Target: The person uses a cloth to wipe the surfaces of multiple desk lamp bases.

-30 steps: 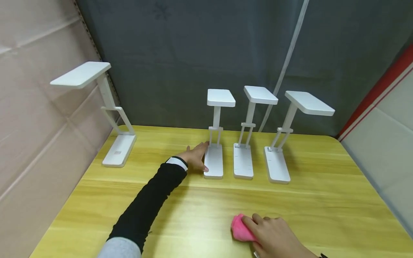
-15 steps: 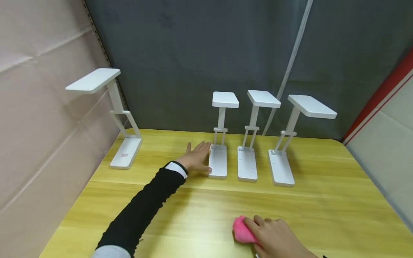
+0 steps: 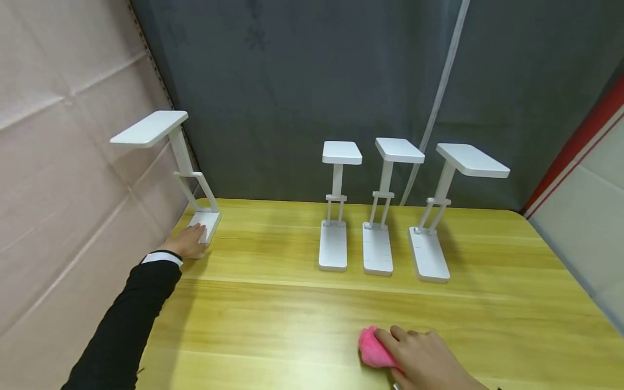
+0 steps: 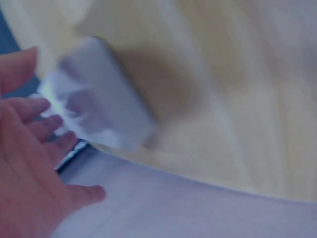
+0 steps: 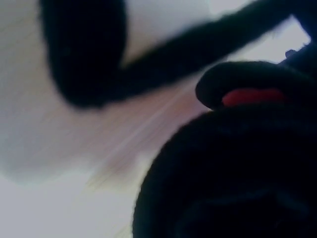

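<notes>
At the far left of the table stands a white folding desk lamp [image 3: 179, 149]. My left hand [image 3: 187, 242] is over the front part of its base, hiding it in the head view. The left wrist view, blurred, has the fingers of my left hand [image 4: 29, 144] spread beside the lamp base [image 4: 106, 94], not wrapped round it. Near the front, my right hand [image 3: 429, 357] grips a crumpled pink cloth [image 3: 376, 349] low over the table. The right wrist view is mostly dark, with a patch of the cloth [image 5: 252, 96] between dark shapes.
Several similar white lamps stand on the wooden table [image 3: 273, 325]: one in the middle [image 3: 333, 246], a second to its right [image 3: 377, 249] and another further right [image 3: 430, 257]. Pale walls [image 3: 63, 189] border the sides, and a grey curtain [image 3: 283, 92] hangs behind.
My left hand has left the middle lamp's base and moved left to the far-left lamp. My right hand keeps the pink cloth almost in place. The head view has shifted slightly.
</notes>
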Tool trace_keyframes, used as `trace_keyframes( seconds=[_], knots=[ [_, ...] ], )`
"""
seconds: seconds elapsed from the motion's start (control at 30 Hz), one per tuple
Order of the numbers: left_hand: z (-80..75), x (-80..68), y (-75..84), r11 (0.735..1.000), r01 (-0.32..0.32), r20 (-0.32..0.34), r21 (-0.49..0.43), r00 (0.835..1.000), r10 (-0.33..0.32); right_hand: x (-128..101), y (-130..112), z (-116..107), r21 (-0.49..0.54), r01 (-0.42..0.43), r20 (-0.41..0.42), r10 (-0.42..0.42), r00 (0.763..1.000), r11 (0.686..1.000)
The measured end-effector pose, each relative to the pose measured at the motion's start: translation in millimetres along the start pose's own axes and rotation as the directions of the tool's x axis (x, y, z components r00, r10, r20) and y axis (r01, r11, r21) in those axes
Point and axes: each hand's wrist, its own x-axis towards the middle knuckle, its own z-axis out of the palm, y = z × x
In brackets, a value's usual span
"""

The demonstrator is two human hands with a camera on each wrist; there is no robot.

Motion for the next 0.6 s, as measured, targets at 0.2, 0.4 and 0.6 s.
trace_keyframes(
  seconds=[0.2,0.4,0.6],
  knots=[
    [19.0,-7.6,-17.1,1.0,0.011,-0.06,-0.007,0.998,-0.012,-2,1,0,0.007,-0.001,0.012,0.001,1.0,1.0],
    [24.7,-12.2,-9.4,1.0,0.006,-0.024,0.013,1.0,-0.005,-5,3,-3,0.01,-0.034,0.053,0.033,0.998,0.999],
    [32.5,-33.2,13.5,0.994,-0.05,-0.01,0.102,0.999,0.051,-6,3,-3,0.006,-0.04,0.037,0.039,0.999,0.999]
  ],
)
